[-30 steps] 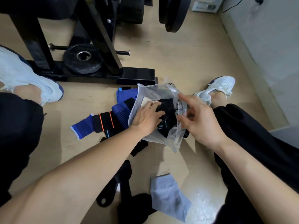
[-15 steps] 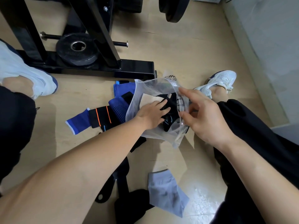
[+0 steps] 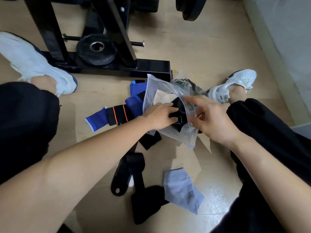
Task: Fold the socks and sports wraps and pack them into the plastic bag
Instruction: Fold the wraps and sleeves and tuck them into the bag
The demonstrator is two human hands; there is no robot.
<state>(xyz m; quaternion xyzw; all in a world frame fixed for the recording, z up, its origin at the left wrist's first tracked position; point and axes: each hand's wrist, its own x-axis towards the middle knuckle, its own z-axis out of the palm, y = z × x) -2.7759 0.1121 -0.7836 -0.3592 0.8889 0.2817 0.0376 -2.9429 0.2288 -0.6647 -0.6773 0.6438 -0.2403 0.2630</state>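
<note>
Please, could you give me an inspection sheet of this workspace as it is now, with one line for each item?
Surface: wooden floor, bare where visible.
Job's things: plastic bag open, black bundle in its mouth; blue wrap with orange stripes, grey sock and black straps lie outside the bag.
Clutter: weight plate on the black frame.
Grippers: left hand grips the black bundle; right hand pinches the bag's edge.
Cables: nothing seen.
Surroundings: white shoes; pale wall at right.
</note>
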